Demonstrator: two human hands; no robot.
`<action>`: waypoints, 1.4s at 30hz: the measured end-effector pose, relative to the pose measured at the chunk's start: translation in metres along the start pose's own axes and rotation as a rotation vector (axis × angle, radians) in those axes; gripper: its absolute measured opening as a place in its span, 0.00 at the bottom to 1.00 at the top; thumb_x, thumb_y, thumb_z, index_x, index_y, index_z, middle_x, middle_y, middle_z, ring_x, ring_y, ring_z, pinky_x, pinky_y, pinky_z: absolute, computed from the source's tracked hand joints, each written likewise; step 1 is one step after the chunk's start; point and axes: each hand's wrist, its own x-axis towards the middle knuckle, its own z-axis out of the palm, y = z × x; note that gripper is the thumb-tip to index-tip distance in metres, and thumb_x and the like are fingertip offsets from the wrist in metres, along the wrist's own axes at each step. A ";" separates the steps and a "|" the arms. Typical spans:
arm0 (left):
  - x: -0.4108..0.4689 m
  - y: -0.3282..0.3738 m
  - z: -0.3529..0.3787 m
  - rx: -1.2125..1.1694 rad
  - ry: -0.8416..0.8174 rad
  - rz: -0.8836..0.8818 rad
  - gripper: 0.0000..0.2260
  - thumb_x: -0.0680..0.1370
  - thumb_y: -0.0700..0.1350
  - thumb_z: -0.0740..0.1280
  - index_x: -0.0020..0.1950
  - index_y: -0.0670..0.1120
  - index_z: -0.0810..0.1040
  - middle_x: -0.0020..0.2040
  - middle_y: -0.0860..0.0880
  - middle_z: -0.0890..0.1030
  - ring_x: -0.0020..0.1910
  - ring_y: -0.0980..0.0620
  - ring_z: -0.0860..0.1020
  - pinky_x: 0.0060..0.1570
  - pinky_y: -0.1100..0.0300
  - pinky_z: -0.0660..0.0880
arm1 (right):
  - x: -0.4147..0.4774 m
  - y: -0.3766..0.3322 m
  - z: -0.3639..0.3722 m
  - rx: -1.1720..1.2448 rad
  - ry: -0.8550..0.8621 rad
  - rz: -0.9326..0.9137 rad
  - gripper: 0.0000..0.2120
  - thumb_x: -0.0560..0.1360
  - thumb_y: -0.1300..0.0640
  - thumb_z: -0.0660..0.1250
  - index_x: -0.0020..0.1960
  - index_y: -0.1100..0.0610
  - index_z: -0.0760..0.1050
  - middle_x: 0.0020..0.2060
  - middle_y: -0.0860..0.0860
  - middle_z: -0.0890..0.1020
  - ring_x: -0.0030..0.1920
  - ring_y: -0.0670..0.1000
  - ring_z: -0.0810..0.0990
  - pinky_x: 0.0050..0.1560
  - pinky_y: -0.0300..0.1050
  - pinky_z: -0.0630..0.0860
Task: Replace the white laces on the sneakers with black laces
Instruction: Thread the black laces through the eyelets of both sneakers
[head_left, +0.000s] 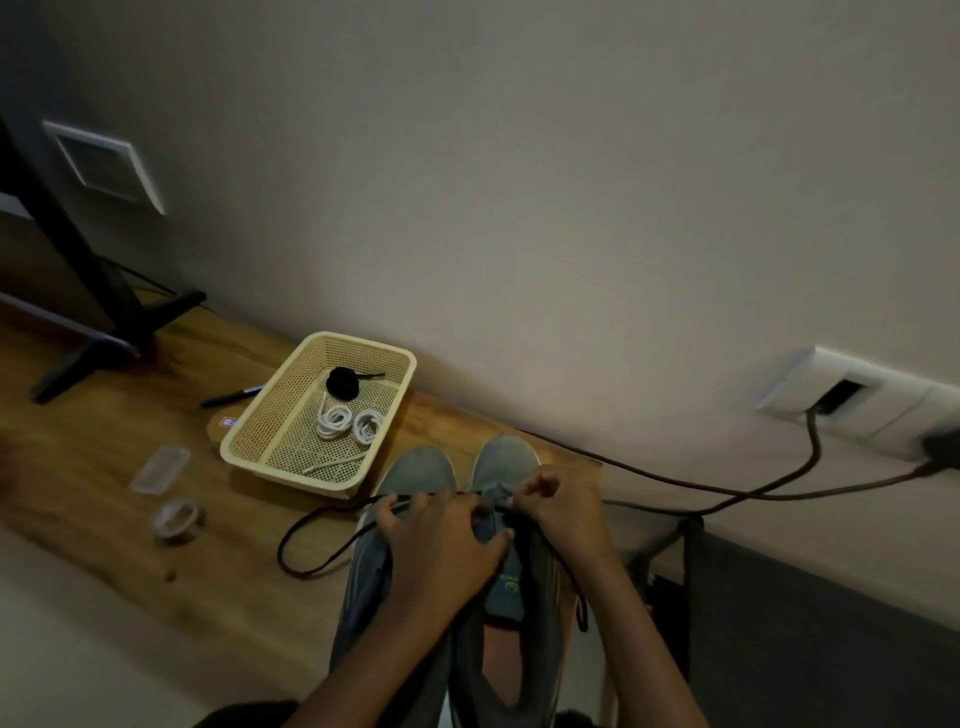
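Observation:
Two grey sneakers stand side by side on the wooden table, toes pointing away: the left sneaker (421, 467) and the right sneaker (506, 460). My left hand (441, 545) lies across both and pinches a black lace (306, 545) that loops out to the left. My right hand (558, 506) pinches the lace at the eyelets of the right sneaker. Another end of the black lace hangs down at the right. Two white lace coils (348, 423) and a rolled black lace (342, 383) lie in a cream basket (249, 431).
A monitor stand (111, 317) rises at the back left, with a pen (228, 397) beside the basket. A clear lid (161, 467) and a tape roll (176, 517) lie at the left. Dark cables (727, 488) run from a wall socket (841, 395) at the right.

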 end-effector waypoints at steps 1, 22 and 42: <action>0.002 -0.003 0.000 -0.025 0.009 -0.005 0.16 0.74 0.64 0.62 0.56 0.59 0.78 0.55 0.59 0.79 0.62 0.57 0.71 0.64 0.49 0.48 | 0.000 0.004 0.002 -0.083 -0.032 -0.023 0.16 0.69 0.66 0.71 0.29 0.49 0.75 0.31 0.46 0.80 0.37 0.47 0.79 0.42 0.44 0.77; 0.006 -0.007 -0.004 -0.093 -0.011 0.003 0.10 0.79 0.53 0.61 0.54 0.56 0.82 0.52 0.56 0.82 0.57 0.57 0.75 0.62 0.54 0.45 | -0.014 0.002 0.009 -0.608 0.011 -0.246 0.08 0.77 0.57 0.62 0.45 0.58 0.78 0.54 0.52 0.75 0.56 0.54 0.65 0.53 0.48 0.67; 0.003 -0.008 -0.013 -0.045 -0.032 0.017 0.11 0.81 0.51 0.59 0.55 0.58 0.80 0.53 0.57 0.81 0.63 0.55 0.71 0.70 0.43 0.42 | -0.012 0.008 0.005 -0.460 -0.112 -0.199 0.07 0.76 0.57 0.63 0.45 0.58 0.79 0.48 0.47 0.71 0.55 0.53 0.63 0.50 0.45 0.62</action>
